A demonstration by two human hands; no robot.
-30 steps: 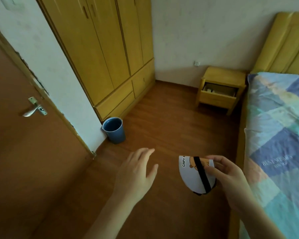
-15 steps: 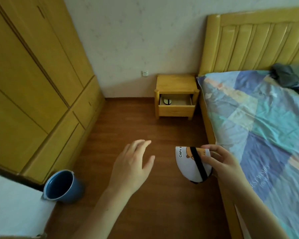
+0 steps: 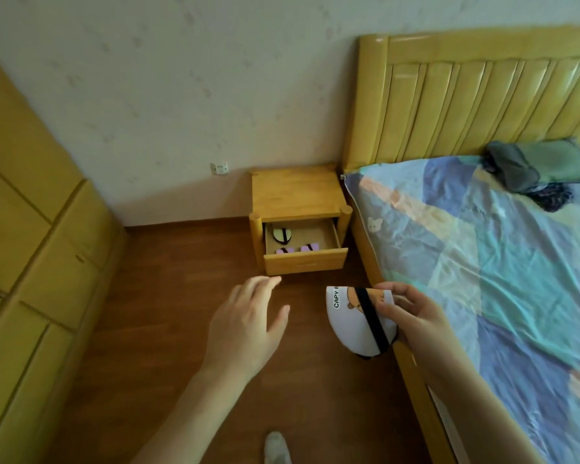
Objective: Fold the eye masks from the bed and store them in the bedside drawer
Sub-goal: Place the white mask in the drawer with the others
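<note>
Folded white eye mask with black strap is being pinched by the right hand above the floor, just beside the bed edge. Left hand is hovering open, fingers spread, holding nothing. Bedside drawer is sitting pulled out ahead, with a round mask and a purple mask lying inside. Wardrobe is standing at left.
</note>
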